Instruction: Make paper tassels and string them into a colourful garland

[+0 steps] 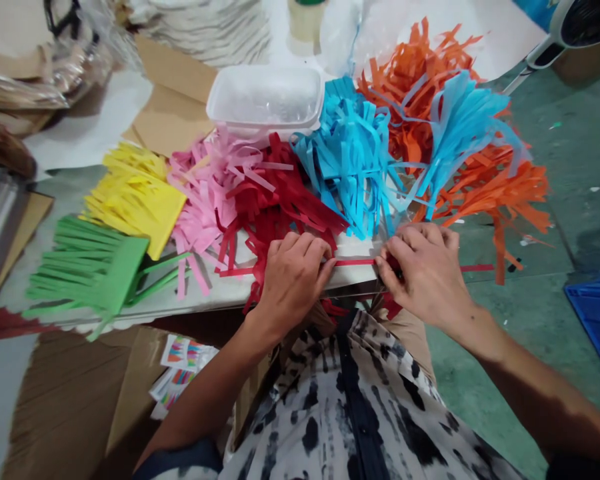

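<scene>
A narrow red paper strip (356,263) runs level between my two hands at the table's front edge, its ends sticking out past each. Closed in a pinch, my left hand (296,277) grips the strip beside a heap of dark red fringed tissue paper (280,193). My right hand (423,267) pinches the same strip farther right, fingers curled over it. Blue fringed paper (355,160) lies just beyond the hands, and another blue bundle (463,127) rests on orange fringe (500,183). More dark red paper (334,309) shows below the table edge, partly hidden.
Pink (205,187), yellow (135,193) and green fringed paper (90,267) lie leftward along the table. Behind them stand a clear plastic tub (265,100) and brown cardboard (173,100). A blue crate (597,320) sits on the floor at right; a cardboard box (75,393) is below left.
</scene>
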Demonstrator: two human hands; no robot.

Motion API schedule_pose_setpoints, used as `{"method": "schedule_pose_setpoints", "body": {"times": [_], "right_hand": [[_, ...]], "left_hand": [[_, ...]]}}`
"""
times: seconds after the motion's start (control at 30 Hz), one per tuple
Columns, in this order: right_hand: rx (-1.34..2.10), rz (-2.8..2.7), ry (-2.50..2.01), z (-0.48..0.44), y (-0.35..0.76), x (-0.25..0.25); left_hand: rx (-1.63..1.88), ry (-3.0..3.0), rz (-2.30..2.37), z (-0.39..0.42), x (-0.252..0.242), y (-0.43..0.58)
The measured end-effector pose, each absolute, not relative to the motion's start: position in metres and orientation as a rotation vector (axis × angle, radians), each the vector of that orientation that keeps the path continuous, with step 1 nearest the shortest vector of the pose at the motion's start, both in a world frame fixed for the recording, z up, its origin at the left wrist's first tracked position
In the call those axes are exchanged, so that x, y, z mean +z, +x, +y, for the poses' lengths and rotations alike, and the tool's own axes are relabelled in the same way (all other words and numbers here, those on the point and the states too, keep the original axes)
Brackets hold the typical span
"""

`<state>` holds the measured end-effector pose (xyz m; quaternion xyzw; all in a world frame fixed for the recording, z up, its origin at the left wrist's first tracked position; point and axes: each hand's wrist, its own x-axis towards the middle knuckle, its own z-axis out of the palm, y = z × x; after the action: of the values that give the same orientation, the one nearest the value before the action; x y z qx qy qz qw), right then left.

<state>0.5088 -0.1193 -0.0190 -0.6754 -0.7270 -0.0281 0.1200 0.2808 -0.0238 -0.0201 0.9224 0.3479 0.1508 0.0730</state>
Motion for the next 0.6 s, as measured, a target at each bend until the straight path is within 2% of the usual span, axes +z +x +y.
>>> {"method": "schedule_pose_setpoints", "body": {"times": [0.13, 0.23, 0.37, 0.6], "right_hand": [[-0.088, -2.077, -1.954, -0.128, 0.519, -0.026], [-0.151, -2.136, -1.805, -0.134, 0.52, -0.027], [-0.172, -2.276, -1.564, -0.137, 0.506, -0.024], [-0.154, -2.253, -1.573, -0.146, 0.482, -0.02]], "left_hand": [[0.612, 2.803, 0.746, -0.018, -0.025, 0.27], [0.602, 2.891, 0.53, -0.018, -0.029, 0.266], [0.617, 2.927, 0.516, -0.035, -0.026, 0.267], [0.691, 2.919, 0.665, -0.069, -0.032, 0.257]]}}
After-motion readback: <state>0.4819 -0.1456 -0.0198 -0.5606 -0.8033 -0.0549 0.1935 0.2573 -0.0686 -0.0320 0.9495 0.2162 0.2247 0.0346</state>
